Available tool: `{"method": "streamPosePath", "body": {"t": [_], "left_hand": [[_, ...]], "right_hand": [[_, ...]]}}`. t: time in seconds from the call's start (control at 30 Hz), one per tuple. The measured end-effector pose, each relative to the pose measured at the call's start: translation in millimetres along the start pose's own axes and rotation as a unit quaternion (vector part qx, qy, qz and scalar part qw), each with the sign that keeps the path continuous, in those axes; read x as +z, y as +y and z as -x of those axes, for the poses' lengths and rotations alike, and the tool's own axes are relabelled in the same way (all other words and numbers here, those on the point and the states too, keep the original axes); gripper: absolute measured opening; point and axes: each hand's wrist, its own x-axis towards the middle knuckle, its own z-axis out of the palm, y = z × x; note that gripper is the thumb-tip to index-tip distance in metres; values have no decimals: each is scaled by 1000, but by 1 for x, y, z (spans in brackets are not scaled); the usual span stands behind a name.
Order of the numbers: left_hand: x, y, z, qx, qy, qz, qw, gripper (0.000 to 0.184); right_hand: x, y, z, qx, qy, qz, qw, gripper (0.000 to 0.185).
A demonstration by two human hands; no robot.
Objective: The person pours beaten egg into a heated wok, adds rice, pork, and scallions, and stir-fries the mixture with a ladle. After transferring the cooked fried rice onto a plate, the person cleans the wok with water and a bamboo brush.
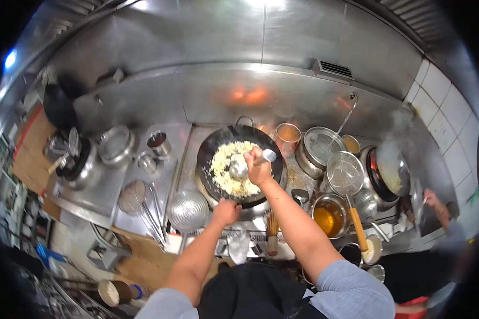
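A black wok (204, 154) sits on the middle burner, with a loose pale-yellow and white mix (230, 183) inside that looks like egg and rice. My right hand (257, 169) is closed around the handle of a ladle (239, 169), whose bowl rests in the food. The handle's end sticks out past my fist. At the wok's near rim, my left hand (227, 212) is closed on its edge; the exact grip is partly hidden by my fingers. Just left of that hand lies a perforated skimmer (188, 210).
Right of the wok stand a pot (320, 146), a fine strainer (345, 173) over a bowl of amber liquid (329, 217), and a second, steaming wok (394, 170). A co-worker's hand (432, 199) is at far right. A bamboo brush (272, 234) lies at the front edge.
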Motion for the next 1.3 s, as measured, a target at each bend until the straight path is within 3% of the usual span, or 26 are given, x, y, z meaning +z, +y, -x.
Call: {"method": "streamPosePath", "body": {"t": [0.1, 0.4, 0.43, 0.57, 0.63, 0.73, 0.8, 0.83, 0.87, 0.9, 0.93, 1.0, 1.1, 1.13, 1.17, 1.23, 1.3], "left_hand": [[0, -2, 3, 20, 24, 29, 999, 35], [4, -17, -3, 73, -17, 40, 996, 33], [15, -22, -8, 83, -6, 24, 996, 33], [17, -24, 3, 116, 45, 28, 992, 36], [13, -21, 8, 114, 52, 54, 991, 37], [-12, -12, 21, 113, 26, 58, 992, 38], [-33, -7, 40, 135, 90, 98, 982, 31], [-40, -4, 52, 132, 109, 114, 979, 30], [-45, -2, 67, 133, 123, 130, 975, 28], [-54, 1, 89, 126, 112, 129, 977, 28], [-64, 6, 115, 136, 111, 120, 977, 30], [-82, 17, 146, 153, 130, 123, 972, 28], [-70, 22, 113, 146, 170, 142, 964, 28], [-58, 19, 92, 147, 200, 165, 954, 29], [-47, 16, 79, 134, 169, 163, 963, 27], [1, 2, 84, 120, 119, 137, 976, 27], [28, -14, 118, 111, 51, 113, 986, 27]], "right_hand": [[-18, 5, 44, -92, 29, 14, 995, 33], [-31, -15, 143, 12, 5, -14, 1000, 20], [-32, 0, 149, 18, 0, -79, 997, 19], [-57, -18, 157, 168, -71, -94, 979, 15], [-63, -46, 142, 157, -133, 45, 977, 19], [-57, -82, 112, 134, -181, 100, 969, 23], [-52, -102, 81, 13, -175, 213, 961, 26], [-51, -129, 59, 17, -183, 252, 950, 30], [-40, -144, 47, 106, -93, -12, 990, 37], [-39, -171, 28, 123, -46, -14, 991, 39], [-39, -186, 8, 75, -22, -81, 994, 39], [-38, -221, -23, 129, 33, -170, 976, 41], [-29, -204, -59, 187, 43, -170, 967, 40], [-10, -185, -61, 170, 73, -106, 977, 39], [13, -158, -57, 151, 103, -41, 982, 38], [35, -92, -58, 116, 55, -91, 988, 36], [31, -129, -86, 90, 93, 19, 991, 35]]}}
